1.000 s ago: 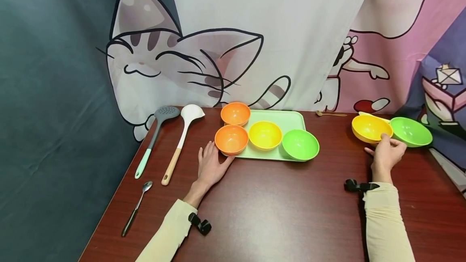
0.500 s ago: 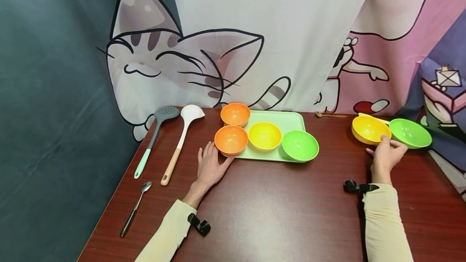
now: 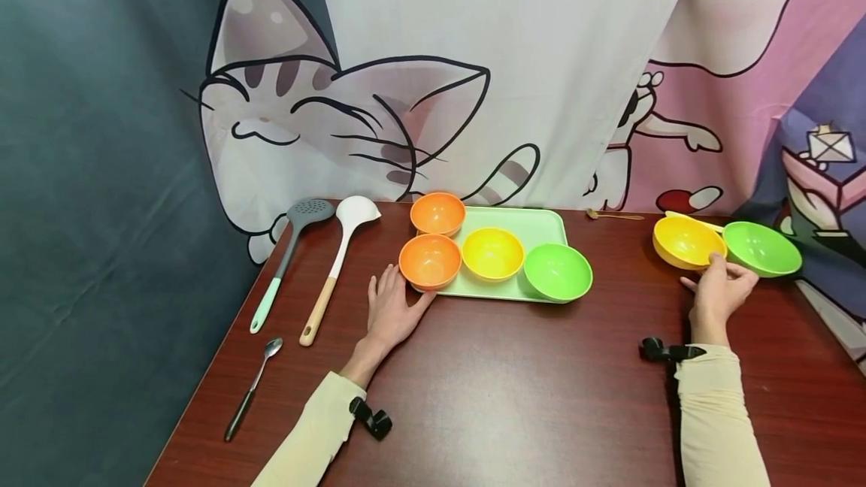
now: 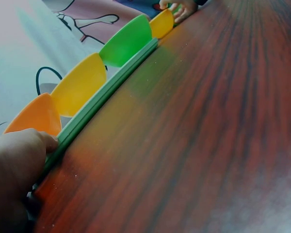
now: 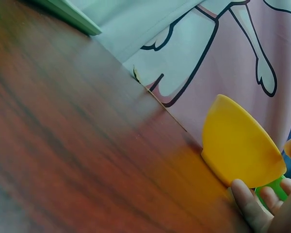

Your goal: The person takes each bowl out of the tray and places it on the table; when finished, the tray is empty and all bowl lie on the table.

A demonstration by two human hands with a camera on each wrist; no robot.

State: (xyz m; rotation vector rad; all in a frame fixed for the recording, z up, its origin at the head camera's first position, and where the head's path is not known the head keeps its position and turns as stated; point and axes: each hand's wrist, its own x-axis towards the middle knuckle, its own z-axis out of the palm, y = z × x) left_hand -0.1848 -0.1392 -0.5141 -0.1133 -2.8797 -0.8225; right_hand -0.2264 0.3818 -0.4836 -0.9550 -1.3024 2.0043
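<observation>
In the head view my left hand point(image 3: 392, 308) rests at the left front corner of a light green tray point(image 3: 473, 288), fingers spread. Its thumb touches the tray's front edge beside an orange bowl point(image 3: 430, 263). A second orange bowl point(image 3: 437, 214), a yellow bowl point(image 3: 493, 255) and a green bowl point(image 3: 558, 273) stand on or over the tray. On the far right, my right hand point(image 3: 721, 293) holds another yellow bowl point(image 3: 683, 245) by its near right rim. The right wrist view shows that bowl upright point(image 5: 240, 143), with one fingertip low against its side.
Another green bowl point(image 3: 763, 249) sits to the right, with a yellow flat-handled thing point(image 3: 676, 213) behind. A small gold spoon point(image 3: 612, 215) lies by the curtain. At left lie a grey slotted turner point(image 3: 287, 254), a white ladle point(image 3: 341, 246) and a black-handled spoon point(image 3: 253, 389).
</observation>
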